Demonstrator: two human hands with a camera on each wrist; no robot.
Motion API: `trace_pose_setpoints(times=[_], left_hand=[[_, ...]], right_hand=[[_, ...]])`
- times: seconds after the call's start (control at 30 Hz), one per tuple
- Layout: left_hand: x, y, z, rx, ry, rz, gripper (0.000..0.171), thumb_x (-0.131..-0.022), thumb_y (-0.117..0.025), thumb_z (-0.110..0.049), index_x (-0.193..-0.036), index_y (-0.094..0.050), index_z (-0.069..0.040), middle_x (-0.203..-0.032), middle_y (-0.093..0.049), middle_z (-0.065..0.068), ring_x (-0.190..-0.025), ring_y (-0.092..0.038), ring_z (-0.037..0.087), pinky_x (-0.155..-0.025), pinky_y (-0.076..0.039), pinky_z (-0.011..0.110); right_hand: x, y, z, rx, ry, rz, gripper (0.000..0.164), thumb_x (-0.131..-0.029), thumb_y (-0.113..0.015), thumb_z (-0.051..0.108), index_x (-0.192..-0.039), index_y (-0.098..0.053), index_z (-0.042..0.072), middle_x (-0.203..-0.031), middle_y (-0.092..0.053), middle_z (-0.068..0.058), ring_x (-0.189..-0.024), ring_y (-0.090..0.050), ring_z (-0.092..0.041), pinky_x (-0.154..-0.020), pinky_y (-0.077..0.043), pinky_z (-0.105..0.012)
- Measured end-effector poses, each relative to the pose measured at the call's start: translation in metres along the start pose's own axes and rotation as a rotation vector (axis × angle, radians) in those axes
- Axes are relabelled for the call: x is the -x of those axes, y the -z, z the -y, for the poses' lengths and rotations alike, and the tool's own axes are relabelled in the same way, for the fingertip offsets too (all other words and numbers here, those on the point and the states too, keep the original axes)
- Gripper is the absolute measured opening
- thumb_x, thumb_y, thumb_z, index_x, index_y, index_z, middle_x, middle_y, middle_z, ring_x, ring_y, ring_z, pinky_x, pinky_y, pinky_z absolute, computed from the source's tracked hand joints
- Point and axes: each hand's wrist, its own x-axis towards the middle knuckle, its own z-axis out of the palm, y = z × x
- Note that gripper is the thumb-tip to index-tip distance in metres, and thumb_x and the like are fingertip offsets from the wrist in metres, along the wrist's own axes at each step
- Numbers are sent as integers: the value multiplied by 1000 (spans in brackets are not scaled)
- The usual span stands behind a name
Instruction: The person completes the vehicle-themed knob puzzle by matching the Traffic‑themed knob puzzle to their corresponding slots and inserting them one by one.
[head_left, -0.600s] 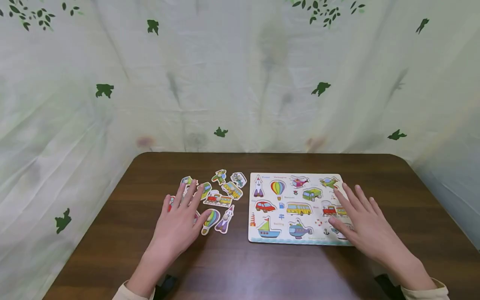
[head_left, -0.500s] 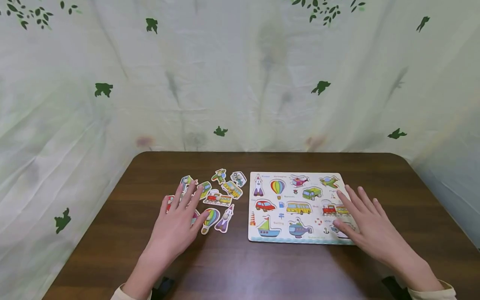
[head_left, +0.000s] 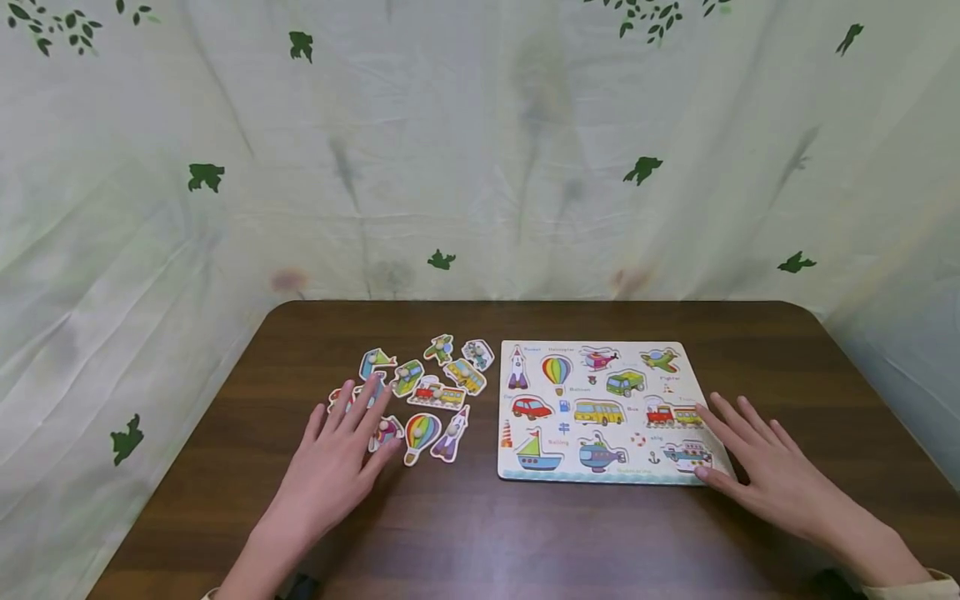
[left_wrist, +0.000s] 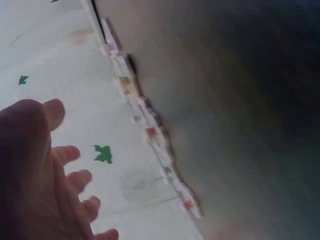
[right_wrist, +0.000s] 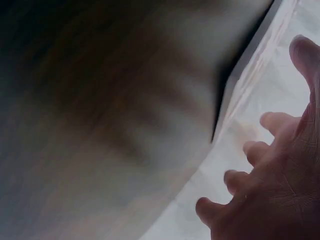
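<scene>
My left hand point(head_left: 335, 458), fingers spread and nearly straight, hovers over the near-left side of a cluster of loose puzzle pieces. Its fingers partly cover a red piece and another beside it. Around it lie a hot-air balloon piece point(head_left: 422, 437), a rocket piece point(head_left: 451, 435), a train piece point(head_left: 437, 394), a bus piece point(head_left: 465, 377) and a sailboat piece point(head_left: 376, 362). At the right edge of the puzzle board point(head_left: 637, 477), my right hand point(head_left: 780, 475) is spread with nothing in it. In the right wrist view its palm is apart from the tabletop. The board shows printed vehicle pictures.
The brown wooden table point(head_left: 480, 542) has its far edge against a pale curtain point(head_left: 480, 167) with green leaf prints. A gap of bare wood separates the loose pieces from the board. Several pieces lie close together, some touching.
Both hands have drawn back toward the near edge, the left moving down-left and the right moving down-right. More of the board's right side and of the left pieces now shows.
</scene>
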Motion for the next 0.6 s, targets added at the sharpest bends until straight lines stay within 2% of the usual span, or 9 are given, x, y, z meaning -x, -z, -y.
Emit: trace_pose_setpoints(times=[0.1,0.37,0.6], left_hand=[[0,-3,5,10,-28,2,70,-97,-55,-50,-154,-33,-18,-162,-18,4,-149,-6,28,-113,-11,59],[-1,-9,17,40,-92,37,69,-96,-57,-50,-154,-34,-22,-163,-14,-2,-149,-5,24,-112,-16,59],[-5,-6,20,76,-93,65,67,-96,-56,-51,-154,-35,-23,-163,-18,2,-150,-4,25,-110,-16,61]], right_hand=[[4,-1,-6,-22,-25,41,85,-91,-61,56,-158,-21,21,-162,-15,-14,-146,-4,-43,-109,1,-66],[10,-3,-16,-63,-34,70,82,-92,-61,52,-158,-21,24,-161,-17,-15,-145,-8,-45,-105,-6,-72],[11,-6,-23,-54,-35,93,80,-93,-61,52,-158,-21,27,-160,-20,-16,-145,-13,-45,-103,-11,-73]])
